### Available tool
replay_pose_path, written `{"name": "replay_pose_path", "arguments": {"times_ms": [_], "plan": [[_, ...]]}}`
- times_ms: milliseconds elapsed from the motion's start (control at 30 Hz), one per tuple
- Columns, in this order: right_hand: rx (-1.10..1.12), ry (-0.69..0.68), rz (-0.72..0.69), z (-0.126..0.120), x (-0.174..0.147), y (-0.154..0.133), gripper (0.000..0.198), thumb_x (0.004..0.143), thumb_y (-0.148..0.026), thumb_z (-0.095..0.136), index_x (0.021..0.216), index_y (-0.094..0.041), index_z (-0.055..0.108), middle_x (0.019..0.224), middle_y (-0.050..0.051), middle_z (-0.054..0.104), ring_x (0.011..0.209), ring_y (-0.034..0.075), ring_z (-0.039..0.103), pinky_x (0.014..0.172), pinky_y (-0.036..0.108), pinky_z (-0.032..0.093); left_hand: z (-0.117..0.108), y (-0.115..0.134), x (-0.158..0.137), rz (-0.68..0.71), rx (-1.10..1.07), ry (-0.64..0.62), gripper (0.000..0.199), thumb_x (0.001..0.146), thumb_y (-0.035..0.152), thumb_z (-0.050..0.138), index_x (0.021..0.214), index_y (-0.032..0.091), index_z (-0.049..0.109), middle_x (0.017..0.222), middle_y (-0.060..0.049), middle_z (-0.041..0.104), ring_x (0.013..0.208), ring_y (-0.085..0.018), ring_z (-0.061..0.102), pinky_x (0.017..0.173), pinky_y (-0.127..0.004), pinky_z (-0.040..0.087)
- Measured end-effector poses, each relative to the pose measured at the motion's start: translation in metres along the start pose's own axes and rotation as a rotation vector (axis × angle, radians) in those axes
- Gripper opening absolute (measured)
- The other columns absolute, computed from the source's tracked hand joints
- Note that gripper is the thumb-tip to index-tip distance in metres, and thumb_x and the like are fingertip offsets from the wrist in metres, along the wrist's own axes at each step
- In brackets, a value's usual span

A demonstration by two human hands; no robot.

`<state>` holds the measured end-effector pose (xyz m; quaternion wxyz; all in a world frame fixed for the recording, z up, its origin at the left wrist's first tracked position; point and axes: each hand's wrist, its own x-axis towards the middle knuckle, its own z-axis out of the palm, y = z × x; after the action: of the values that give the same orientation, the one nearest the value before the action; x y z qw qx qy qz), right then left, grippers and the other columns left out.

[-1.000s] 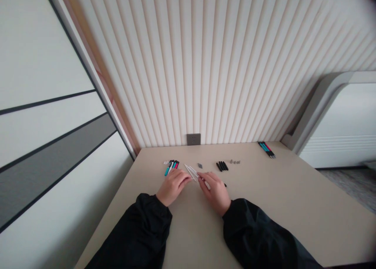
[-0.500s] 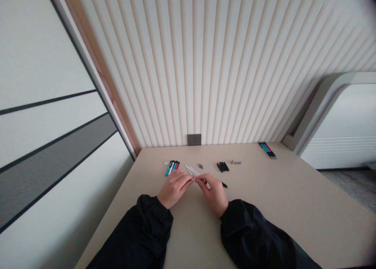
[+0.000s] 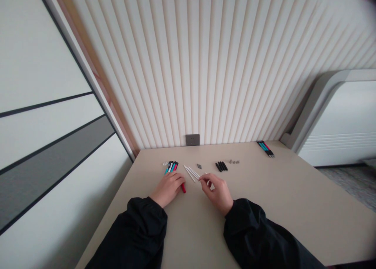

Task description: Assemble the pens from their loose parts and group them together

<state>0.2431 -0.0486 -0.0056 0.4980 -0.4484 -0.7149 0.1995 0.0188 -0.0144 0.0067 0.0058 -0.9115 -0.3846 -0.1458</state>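
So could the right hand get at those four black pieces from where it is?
Probably yes: the four black pieces lie just beyond the right hand, and bare tabletop shows between, though the hand may hold something.

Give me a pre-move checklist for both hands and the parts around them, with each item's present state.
1. Left hand at the red tube: ok, fingers cover its far end.
2. Left-hand grip firm: cannot tell, the contact is hidden.
3. Right hand holding a part: cannot tell, anything at its fingertips is too small.
4. Coloured pen barrels fully uncovered: not ok, the left hand hides their near ends.
5. Black pieces apart from both hands: ok, side by side beyond the right hand.
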Motion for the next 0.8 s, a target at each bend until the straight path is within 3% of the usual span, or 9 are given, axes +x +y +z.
{"name": "replay_pose_path", "arguments": {"times_ms": [267,467,800], "plan": [[0.026,0.032,0.01,-0.003,0.004,0.0,0.02,0.09,-0.026,0.047,0.094,-0.02,0.066,0.083,0.004,0.065,0.062,0.013,0.056,0.053,0.022,0.046,0.002,0.004,0.004,0.051,-0.003,0.09,0.009,0.09,0.022,0.056,0.089,0.021,0.065,0.088,-0.003,0.065,0.09,-0.02,0.058,0.08,-0.036,0.044],[0.054,0.066,0.003,-0.007,0.008,0.006,0.025,0.094,-0.025,0.044,0.101,-0.018,0.067,0.089,0.008,0.062,0.073,0.016,0.06,0.067,0.028,0.051,0.002,0.013,0.007,0.005,-0.093,0.186,0.01,0.091,0.018,0.05,0.095,0.02,0.06,0.091,-0.005,0.064,0.089,-0.021,0.059,0.081,-0.035,0.046],[0.096,0.084,-0.07,-0.004,0.005,0.003,0.02,0.09,-0.03,0.056,0.105,-0.021,0.065,0.085,0.004,0.068,0.073,0.016,0.063,0.073,0.029,0.053,0.003,0.029,0.008,-0.012,-0.172,0.15,0.014,0.095,0.024,0.044,0.099,0.018,0.056,0.088,-0.006,0.065,0.082,-0.019,0.061,0.075,-0.032,0.049]]}}
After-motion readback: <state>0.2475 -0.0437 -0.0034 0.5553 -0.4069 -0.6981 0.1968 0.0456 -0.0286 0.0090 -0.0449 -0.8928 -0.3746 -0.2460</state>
